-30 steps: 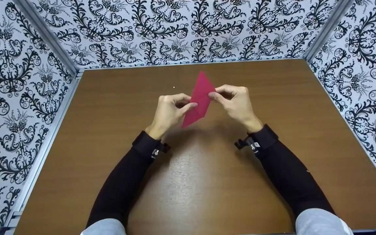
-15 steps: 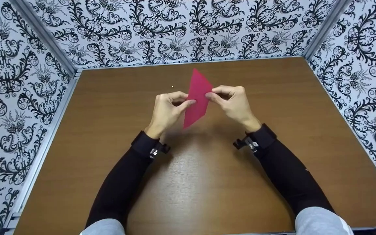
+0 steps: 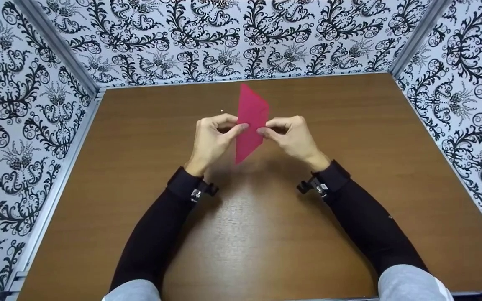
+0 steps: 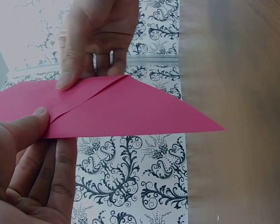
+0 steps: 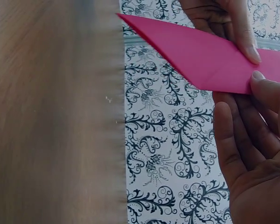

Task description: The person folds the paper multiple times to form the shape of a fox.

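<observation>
A folded sheet of pinkish-red paper (image 3: 251, 115) is held upright above the table, with a pointed tip at its top and another at its bottom. My left hand (image 3: 211, 138) pinches its left edge between thumb and fingers. On the opposite edge, a little below the middle, my right hand (image 3: 297, 138) pinches it the same way. In the left wrist view a slanted fold line crosses the paper (image 4: 130, 107) near both thumbs. The right wrist view shows the paper (image 5: 196, 51) with a faint crease by the right thumb. Fingers behind the sheet are partly hidden.
The brown wooden table (image 3: 149, 230) lies beneath both hands. Patterned black-and-white walls (image 3: 207, 37) rise at the back and both sides, joined by grey metal rails (image 3: 63, 52). A tiny pale speck (image 3: 221, 110) is on the table, left of the paper.
The paper has turned from a slant to nearly upright, its top tip moving left. My right hand has slid lower along the right edge; my left hand has shifted slightly left and up.
</observation>
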Motion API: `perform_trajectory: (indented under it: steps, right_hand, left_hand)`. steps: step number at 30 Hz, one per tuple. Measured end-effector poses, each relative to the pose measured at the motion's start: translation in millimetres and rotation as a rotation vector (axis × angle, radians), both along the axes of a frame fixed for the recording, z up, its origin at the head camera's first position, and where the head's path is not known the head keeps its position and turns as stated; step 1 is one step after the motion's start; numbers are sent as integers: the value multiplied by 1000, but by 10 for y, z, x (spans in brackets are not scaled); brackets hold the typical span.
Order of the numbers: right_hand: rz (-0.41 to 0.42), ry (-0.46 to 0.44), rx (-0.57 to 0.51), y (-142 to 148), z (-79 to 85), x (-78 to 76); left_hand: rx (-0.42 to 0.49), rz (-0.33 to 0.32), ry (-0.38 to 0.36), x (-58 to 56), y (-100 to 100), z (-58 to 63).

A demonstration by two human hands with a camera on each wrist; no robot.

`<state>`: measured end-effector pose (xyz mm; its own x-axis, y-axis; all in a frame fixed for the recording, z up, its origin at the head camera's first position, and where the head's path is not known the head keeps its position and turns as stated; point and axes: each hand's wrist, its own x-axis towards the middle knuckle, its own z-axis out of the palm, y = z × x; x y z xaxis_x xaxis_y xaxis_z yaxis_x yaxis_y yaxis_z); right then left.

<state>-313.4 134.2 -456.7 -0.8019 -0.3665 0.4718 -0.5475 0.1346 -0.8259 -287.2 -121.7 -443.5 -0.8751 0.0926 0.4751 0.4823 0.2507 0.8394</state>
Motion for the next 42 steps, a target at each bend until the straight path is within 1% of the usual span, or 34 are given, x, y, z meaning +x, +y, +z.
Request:
perform_trajectory:
  steps: [6,9,14,18,24,31,37,42]
  right_hand:
    - [22,-45,38,-17,-37,-2]
    - [26,-49,63,-16,-53,-6]
    - [47,-51,105,-29,-81,-17]
    - [52,-59,115,-31,-101,-30]
    - [73,-68,128,-37,-116,-36]
    - [50,-31,161,-33,-128,-30]
    - [40,-37,172,-20,-117,-25]
    - [53,-70,183,-20,-112,-35]
  left_hand:
    - [13,12,12,-7,-21,0]
    - [25,15,10,-12,-29,7]
    - [41,40,7,-14,-52,27]
    - [48,56,-1,-21,-60,39]
    - [97,87,-23,-27,-66,49]
    - [104,73,-76,-50,-78,11]
    - [99,58,-112,-69,-91,-2]
    - [115,51,-132,-82,-99,-4]
